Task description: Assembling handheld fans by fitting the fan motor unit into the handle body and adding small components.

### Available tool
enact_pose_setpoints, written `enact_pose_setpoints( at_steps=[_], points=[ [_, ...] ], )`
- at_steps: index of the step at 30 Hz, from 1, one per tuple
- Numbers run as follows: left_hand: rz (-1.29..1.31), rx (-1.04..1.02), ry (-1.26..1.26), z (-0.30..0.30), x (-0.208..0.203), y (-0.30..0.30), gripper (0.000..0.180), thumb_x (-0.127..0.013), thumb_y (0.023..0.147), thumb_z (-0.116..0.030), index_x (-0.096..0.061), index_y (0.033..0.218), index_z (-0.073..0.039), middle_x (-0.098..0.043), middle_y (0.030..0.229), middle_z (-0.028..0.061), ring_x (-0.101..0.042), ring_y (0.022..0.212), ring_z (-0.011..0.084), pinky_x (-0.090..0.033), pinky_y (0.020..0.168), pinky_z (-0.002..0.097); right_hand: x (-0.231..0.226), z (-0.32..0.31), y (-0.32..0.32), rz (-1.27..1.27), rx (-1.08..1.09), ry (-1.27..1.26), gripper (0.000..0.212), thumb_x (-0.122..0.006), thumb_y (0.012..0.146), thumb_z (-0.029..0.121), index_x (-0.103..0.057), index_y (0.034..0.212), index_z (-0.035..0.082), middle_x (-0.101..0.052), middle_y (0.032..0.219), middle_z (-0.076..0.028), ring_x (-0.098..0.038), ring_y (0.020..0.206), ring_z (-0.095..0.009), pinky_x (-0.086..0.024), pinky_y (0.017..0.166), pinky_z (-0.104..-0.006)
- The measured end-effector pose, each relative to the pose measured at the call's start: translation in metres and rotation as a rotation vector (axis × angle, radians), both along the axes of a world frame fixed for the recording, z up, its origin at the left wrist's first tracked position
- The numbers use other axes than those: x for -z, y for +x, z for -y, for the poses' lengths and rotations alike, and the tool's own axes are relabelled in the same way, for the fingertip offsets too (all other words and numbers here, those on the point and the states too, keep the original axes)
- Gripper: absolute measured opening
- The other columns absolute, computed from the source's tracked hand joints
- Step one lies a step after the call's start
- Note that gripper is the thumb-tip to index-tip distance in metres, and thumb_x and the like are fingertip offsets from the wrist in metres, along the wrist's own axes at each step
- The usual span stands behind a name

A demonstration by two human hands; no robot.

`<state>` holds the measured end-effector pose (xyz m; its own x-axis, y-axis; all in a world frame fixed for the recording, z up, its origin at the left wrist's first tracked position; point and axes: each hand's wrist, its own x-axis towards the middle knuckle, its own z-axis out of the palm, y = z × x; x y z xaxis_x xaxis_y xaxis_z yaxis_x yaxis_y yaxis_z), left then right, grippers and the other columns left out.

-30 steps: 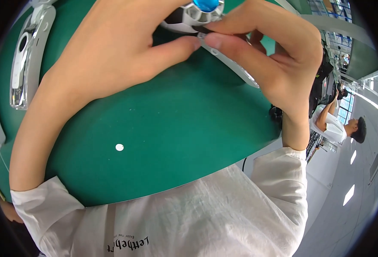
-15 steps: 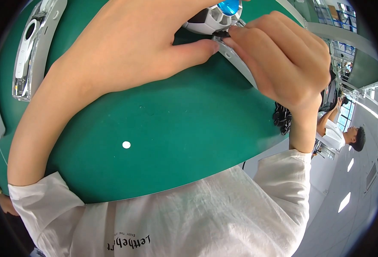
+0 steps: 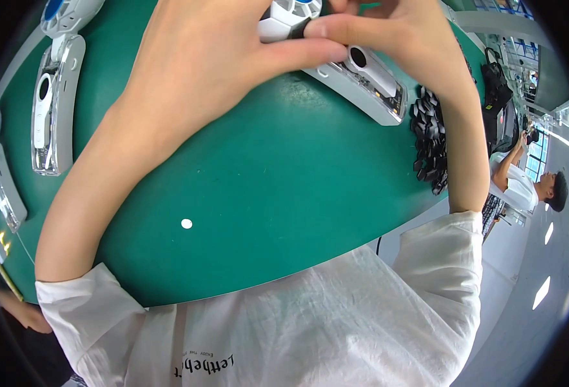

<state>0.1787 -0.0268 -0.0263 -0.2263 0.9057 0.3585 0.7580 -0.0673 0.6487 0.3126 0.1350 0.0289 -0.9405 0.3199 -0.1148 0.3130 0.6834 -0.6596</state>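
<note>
A white handheld device with a grey, clear-cased handle (image 3: 362, 87) and a round spoked head (image 3: 291, 14) with some blue lies slanted at the top of the view. My left hand (image 3: 200, 58) reaches over it, its thumb pressed along the joint of head and handle; its fingertips are out of view. From the other side my right hand (image 3: 407, 35) closes on the device, its thumb on a dark patch at the joint. The two thumbs meet there. Whether a small black piece sits under the right thumb is hidden.
On the green table (image 3: 252, 174) are another such device (image 3: 55, 106) at left, more handles (image 3: 6, 187) farther left, a pile of small black pieces (image 3: 431, 138) beside my right forearm, and a white dot (image 3: 186, 224). A person (image 3: 523, 184) is in the right background; another person's arm (image 3: 23, 313) shows lower left.
My right hand has gone from a pinch at the joint to pressing with its thumb, uncovering more of the handle. The view has shifted, showing more of the left devices and the black pile.
</note>
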Motion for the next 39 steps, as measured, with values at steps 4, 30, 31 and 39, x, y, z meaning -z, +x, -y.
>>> enact_pose_setpoints(
  at_steps=[4,30,31,39],
  points=[
    [0.062,-0.022,-0.019,0.000,-0.003,0.007,0.047,-0.084,0.081,-0.024,-0.064,0.120,-0.007,-0.061,0.101,0.0160,-0.063,0.091,0.0338,-0.052,0.075,0.0412,0.011,-0.008,-0.003,-0.025,0.010,-0.560,0.039,-0.090,0.079,0.024,-0.062,0.095,0.003,-0.060,0.081,-0.002,-0.053,0.068,-0.011,-0.046,0.064,-0.0292],
    [-0.543,-0.094,0.297,0.040,-0.011,-0.032,0.048,-0.082,0.079,-0.024,-0.067,0.123,-0.011,-0.063,0.118,0.0164,-0.064,0.106,0.0335,-0.050,0.089,0.0445,0.039,0.010,0.056,-0.141,-0.073,0.346,0.091,-0.086,0.068,0.021,-0.046,0.149,0.017,-0.069,0.097,-0.015,-0.067,0.086,-0.035,-0.052,0.075,-0.0429],
    [-0.497,-0.186,0.259,0.056,-0.016,-0.044,0.047,-0.081,0.081,-0.022,-0.067,0.124,-0.010,-0.063,0.119,0.0157,-0.064,0.108,0.0330,-0.051,0.091,0.0444,0.035,-0.001,0.044,-0.152,-0.081,0.384,0.085,-0.085,0.069,0.022,-0.048,0.146,0.019,-0.069,0.098,-0.016,-0.067,0.088,-0.036,-0.052,0.076,-0.0444],
    [-0.335,-0.459,0.048,0.047,-0.009,-0.139,0.044,-0.073,0.088,-0.025,-0.066,0.129,-0.011,-0.063,0.119,0.0164,-0.064,0.108,0.0333,-0.051,0.094,0.0425,0.016,-0.116,-0.106,-0.102,0.178,0.559,0.058,-0.073,0.085,0.042,-0.063,0.130,0.007,-0.072,0.108,-0.025,-0.069,0.104,-0.039,-0.054,0.091,-0.0475]
  ],
)
